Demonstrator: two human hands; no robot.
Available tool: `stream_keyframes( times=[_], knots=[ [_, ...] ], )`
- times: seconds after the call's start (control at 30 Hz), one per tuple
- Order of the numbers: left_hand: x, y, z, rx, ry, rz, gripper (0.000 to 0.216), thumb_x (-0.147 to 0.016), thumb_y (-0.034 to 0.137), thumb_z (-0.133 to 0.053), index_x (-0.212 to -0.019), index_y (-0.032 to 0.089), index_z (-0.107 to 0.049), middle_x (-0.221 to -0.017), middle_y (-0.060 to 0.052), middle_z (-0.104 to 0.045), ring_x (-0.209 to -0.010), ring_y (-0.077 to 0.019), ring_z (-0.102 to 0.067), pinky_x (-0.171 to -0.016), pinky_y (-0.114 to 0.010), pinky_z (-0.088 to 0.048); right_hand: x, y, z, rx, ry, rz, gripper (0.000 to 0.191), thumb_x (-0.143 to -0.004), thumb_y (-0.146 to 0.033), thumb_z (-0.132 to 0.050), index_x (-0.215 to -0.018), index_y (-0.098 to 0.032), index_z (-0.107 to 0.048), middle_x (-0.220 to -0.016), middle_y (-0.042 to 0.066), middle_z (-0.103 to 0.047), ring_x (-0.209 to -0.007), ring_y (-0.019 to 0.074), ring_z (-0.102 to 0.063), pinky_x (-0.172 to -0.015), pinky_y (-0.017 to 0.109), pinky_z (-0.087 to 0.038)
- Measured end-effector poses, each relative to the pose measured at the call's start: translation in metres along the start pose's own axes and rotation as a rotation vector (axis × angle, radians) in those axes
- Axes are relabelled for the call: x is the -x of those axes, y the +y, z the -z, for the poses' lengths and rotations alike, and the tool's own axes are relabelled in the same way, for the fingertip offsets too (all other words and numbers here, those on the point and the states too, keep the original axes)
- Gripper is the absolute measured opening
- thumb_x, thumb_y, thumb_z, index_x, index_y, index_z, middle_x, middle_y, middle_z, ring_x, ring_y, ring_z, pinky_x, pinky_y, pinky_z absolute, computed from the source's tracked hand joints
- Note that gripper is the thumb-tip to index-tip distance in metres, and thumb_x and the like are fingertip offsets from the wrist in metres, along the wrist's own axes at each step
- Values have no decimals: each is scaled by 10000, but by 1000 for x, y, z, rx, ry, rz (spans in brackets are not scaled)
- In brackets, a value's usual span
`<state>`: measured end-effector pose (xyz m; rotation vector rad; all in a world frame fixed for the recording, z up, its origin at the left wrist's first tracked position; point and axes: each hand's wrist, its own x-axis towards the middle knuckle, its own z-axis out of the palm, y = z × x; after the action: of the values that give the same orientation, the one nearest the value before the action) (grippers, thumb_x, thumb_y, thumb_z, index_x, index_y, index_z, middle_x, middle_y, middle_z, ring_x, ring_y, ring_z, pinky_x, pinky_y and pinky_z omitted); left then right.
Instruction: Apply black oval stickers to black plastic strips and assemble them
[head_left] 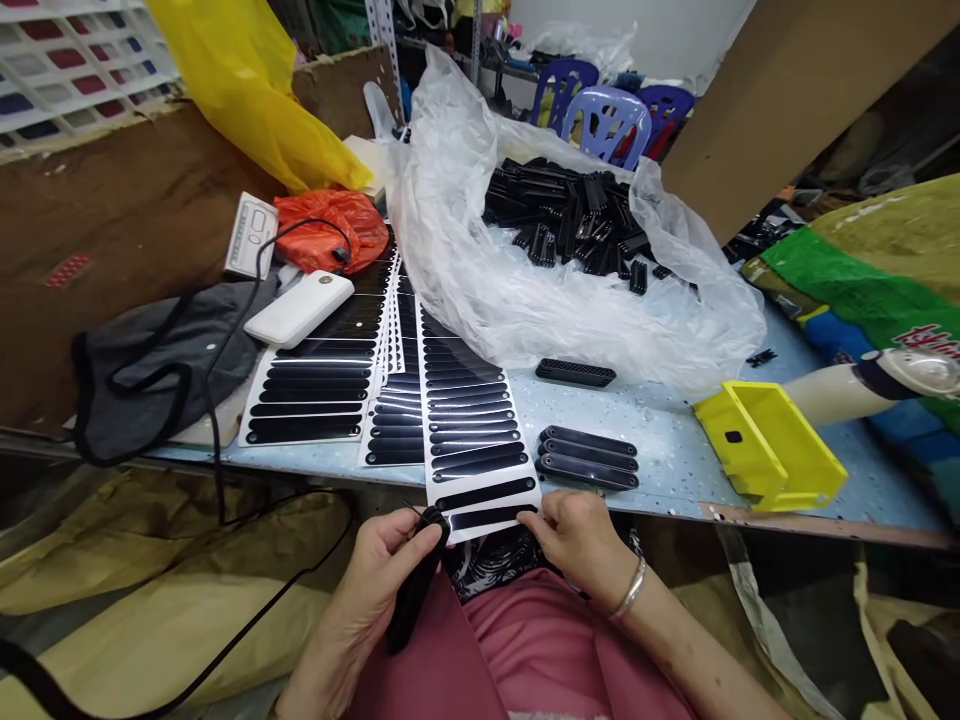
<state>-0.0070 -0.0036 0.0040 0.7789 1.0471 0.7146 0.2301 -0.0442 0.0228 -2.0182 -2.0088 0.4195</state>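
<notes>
Grasping a long, narrow black bar, the left grip is closed around it in front of the desk. The bar is tilted; its upper end lies beside the lower left corner of a white, glossy sheet carrying rows of black strips. This sheet projects past the front edge of the desk. The right grip has its fingertips at the right end of the lowest black strip; whether they pinch the strip cannot be told.

Three black, round-ended bars lie side by side on the desk, right of the sheet. A single black bar with a perforated face lies behind them, near a large translucent plastic bag containing a heap of black parts. A yellow, open plastic bin stands at right. At left, a white, rounded, rectangular device rests on further strip sheets.
</notes>
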Motion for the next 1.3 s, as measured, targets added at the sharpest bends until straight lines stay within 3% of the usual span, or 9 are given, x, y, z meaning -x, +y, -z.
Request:
stream_keyframes(
  times=[0.17,0.3,0.4,0.53,0.63,0.8,1.0,1.17,1.3],
  knots=[
    [6,7,8,-87,-5,-48,310,-731,440,-754,-797,138,-765,-703,-77,-719,-628,-197,-645,-585,-263,-480,-4,-11,23,-331,133,22,477,-905,-406,-550,-493,-169,-505,-461,-16,-452,-446,87,-375,-465,239,-269],
    [25,21,12,-404,70,-203,197,-749,367,-734,-772,178,-785,-789,-64,-748,-717,-224,-645,-644,-277,-487,-36,-52,36,-621,-121,81,291,-865,-382,-597,-718,-154,-702,-606,22,-621,-554,122,-529,-519,221,-390],
    [40,29,2,-593,133,-301,134,-721,323,-736,-731,198,-780,-703,-41,-733,-655,-220,-631,-600,-269,-470,-53,-91,29,-679,-360,134,201,-744,-357,-719,-745,-156,-717,-532,-21,-563,-476,99,-454,-423,199,-317],
    [33,36,-22,-668,95,-375,130,-688,337,-745,-698,209,-769,-646,-40,-723,-599,-228,-631,-551,-270,-459,-64,-105,30,-691,-280,271,124,-697,-128,-645,-578,-157,-626,-553,-41,-526,-550,89,-477,-497,188,-341],
    [3,49,-44,-740,-6,-395,157,-662,340,-781,-760,217,-781,-653,-36,-726,-587,-218,-617,-551,-270,-445,-70,-70,63,-808,-3,144,184,-773,-208,-586,-595,-165,-589,-562,-31,-526,-546,98,-488,-522,206,-372],
    [-59,98,-87,-581,-164,-426,304,-775,426,-696,-615,171,-662,-598,-18,-644,-557,-147,-545,-525,-231,-398,-60,50,122,-671,297,-123,278,-862,-384,-522,-699,-171,-598,-586,11,-591,-526,142,-545,-525,249,-418],
    [-120,125,-121,-133,-356,-69,461,-825,558,-617,-920,109,-655,-601,-76,-675,-427,-122,-547,-417,-209,-379,-43,168,90,105,216,-291,246,-821,-181,-506,-587,-170,-583,-605,94,-646,-606,224,-619,-582,300,-421],
    [-144,126,-137,-163,-423,29,489,-835,572,-599,-967,103,-641,-569,-80,-669,-392,-123,-534,-382,-204,-378,-37,196,74,145,211,-250,204,-842,-218,-561,-930,-120,-717,-777,119,-715,-712,251,-680,-664,321,-502],
    [-153,129,-150,-256,-499,61,489,-834,568,-605,-951,96,-657,-573,-84,-672,-402,-121,-535,-389,-203,-375,-48,175,91,87,401,-99,211,-866,-248,-583,-988,-131,-708,-810,106,-697,-660,220,-661,-644,332,-530]
  ],
)
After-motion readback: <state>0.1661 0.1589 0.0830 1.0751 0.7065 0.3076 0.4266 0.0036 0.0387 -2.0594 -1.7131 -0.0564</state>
